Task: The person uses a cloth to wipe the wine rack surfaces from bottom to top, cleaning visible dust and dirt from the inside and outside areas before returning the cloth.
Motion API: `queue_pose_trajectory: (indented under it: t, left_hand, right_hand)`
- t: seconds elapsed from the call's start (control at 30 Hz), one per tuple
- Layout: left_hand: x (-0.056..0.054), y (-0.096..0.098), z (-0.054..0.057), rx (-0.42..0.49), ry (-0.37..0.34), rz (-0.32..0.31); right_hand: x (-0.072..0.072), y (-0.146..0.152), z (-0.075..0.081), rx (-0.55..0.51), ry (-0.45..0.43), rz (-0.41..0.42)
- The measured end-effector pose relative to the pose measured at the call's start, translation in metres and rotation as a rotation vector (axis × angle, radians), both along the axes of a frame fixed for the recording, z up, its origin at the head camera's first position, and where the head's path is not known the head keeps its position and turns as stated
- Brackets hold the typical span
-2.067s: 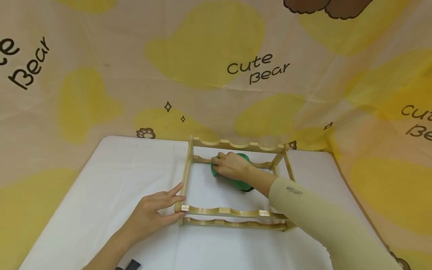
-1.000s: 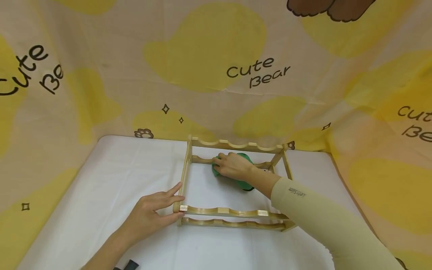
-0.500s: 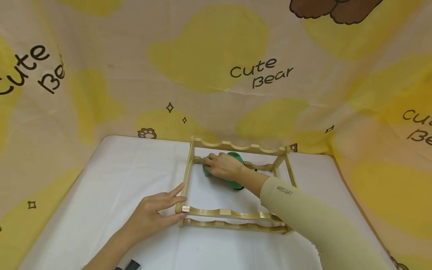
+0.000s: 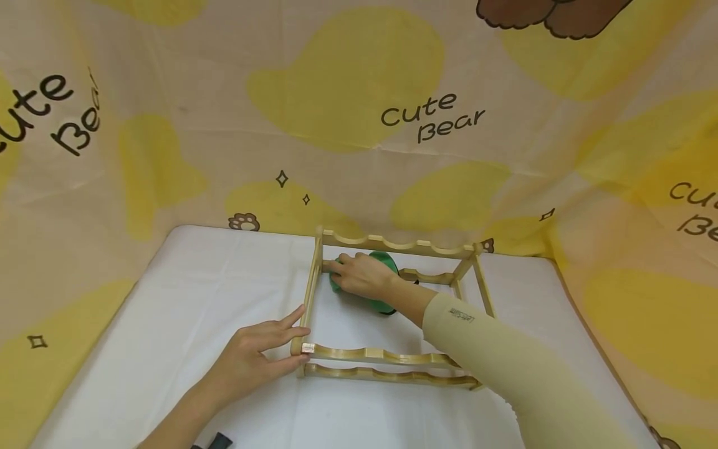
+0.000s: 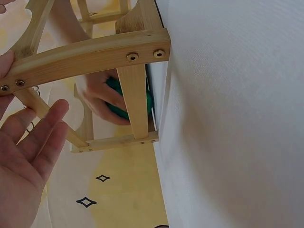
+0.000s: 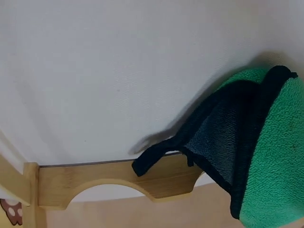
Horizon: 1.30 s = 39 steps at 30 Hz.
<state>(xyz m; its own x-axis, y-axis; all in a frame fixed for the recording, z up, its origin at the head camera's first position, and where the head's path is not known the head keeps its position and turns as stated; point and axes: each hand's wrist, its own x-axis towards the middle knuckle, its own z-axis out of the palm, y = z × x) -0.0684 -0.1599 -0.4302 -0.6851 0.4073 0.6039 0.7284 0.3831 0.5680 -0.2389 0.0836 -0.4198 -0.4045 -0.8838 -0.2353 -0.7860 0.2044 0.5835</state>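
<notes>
A wooden bottle rack (image 4: 373,353) with scalloped rails stands on the white table. At its near left corner my left hand (image 4: 252,349) holds the frame between thumb and fingers; in the left wrist view, some fingers (image 5: 52,135) stick out past the wood. Inside the rack, towards the back left, my right hand (image 4: 364,276) grips a green cloth (image 4: 383,305) and presses it to the tabletop by the lower back rail. The right wrist view shows the cloth's black edging and a loop (image 6: 152,156) lying over the scalloped rail. Part of the cloth is hidden under my hand.
The white table (image 4: 224,280) ends at a patterned fabric backdrop (image 4: 336,93) behind and at the sides. A dark object (image 4: 220,441) pokes in at the bottom edge, near my left forearm.
My right hand has slid to the left inside the rack, taking the green cloth along. The left hand keeps its hold on the corner, and the rack stays about where it was.
</notes>
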Motion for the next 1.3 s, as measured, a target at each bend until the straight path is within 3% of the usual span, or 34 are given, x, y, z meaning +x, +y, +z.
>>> queue_pose_trajectory:
  t: [0.37,0.53,0.83,1.03,1.2,1.3]
  left_hand:
    - [-0.001,0.000,0.006,-0.014,-0.037,0.010]
    - [-0.003,0.001,0.008,0.008,0.007,-0.003]
    - [-0.004,0.002,0.011,0.023,0.014,-0.001]
    - [-0.002,0.002,0.010,0.027,0.012,-0.006]
    - [-0.002,0.001,0.010,0.021,0.000,0.001]
    - [-0.002,0.002,0.010,0.013,-0.013,0.000]
  right_hand:
    - [0.000,0.026,0.005,-0.026,-0.070,-0.044]
    - [0.001,0.037,0.009,-0.016,-0.077,-0.065]
    - [0.007,0.046,0.015,0.014,-0.062,-0.079]
    - [0.018,0.041,0.023,-0.129,-0.091,-0.055]
    - [0.029,0.033,0.034,-0.225,-0.001,0.037]
    - [0.034,0.031,0.040,-0.240,0.082,0.043]
